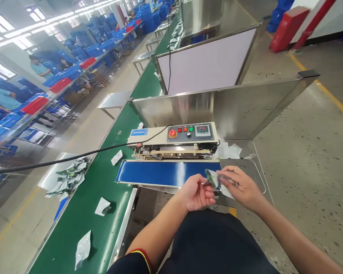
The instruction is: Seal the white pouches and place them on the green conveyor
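A small green and white packet [211, 179] is held between my two hands, over the right end of the blue belt [157, 173]. My left hand [198, 193] pinches its left edge, palm turned up and fingers curled. On the packet's other side, my right hand [240, 186] grips it with thumb and fingers; something white shows beneath that hand. Behind the belt stands a cream sealing machine [153, 139] with a red stop knob, coloured buttons and a lit display.
A green conveyor [63, 238] on the left carries white packets [82, 249]. Beyond it, packets are heaped on a metal tray [50, 177]. Metal partitions [234, 108] rise behind the machine. A black cable [74, 158] crosses the left side. People [2, 99] are at distant tables.
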The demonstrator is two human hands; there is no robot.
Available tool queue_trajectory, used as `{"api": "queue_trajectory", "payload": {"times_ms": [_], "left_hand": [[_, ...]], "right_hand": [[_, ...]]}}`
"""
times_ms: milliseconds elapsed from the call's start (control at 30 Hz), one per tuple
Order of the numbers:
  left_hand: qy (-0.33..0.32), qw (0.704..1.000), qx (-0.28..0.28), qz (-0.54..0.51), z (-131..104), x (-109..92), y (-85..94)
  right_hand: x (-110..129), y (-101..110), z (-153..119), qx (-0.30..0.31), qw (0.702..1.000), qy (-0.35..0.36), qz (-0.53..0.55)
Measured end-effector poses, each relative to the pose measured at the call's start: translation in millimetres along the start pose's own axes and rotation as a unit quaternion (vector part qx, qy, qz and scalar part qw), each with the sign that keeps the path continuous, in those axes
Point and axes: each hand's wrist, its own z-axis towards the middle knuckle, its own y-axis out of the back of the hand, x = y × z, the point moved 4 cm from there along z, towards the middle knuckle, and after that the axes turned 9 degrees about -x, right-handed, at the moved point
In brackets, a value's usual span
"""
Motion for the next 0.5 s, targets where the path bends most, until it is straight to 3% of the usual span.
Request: {"api": "queue_trajectory", "payload": {"times_ms": [67,100,167,233,300,367,500], "left_hand": [[-0.058,0.996,-0.027,0.064,13,4,-3.3],[-0.131,0.986,-0.061,0.088,19,3,-1.9],[-0.32,0.931,-0.13,0.12,26,-3,2.2],[-0.46,0.862,-0.144,0.156,34,-3,1.5],[-0.493,0.836,-0.102,0.218,49,4,-5.1],[-0.483,0.826,-0.089,0.278,70,10,-11.4],[-0.467,0.803,-0.159,0.336,112,5,-17.5]], "right_hand": [[2,10,-4,0.001,1.0,0.029,0.008],[0,16,-7,-0.004,1.0,0.021,0.012],[-9,27,-13,-0.022,0.999,-0.023,0.017],[-21,35,-18,-0.038,0.995,-0.092,0.017],[-33,40,-21,-0.042,0.985,-0.163,0.026],[-42,41,-21,-0.034,0.978,-0.206,0.029],[-62,44,-10,-0.004,0.976,-0.216,-0.023]]}}
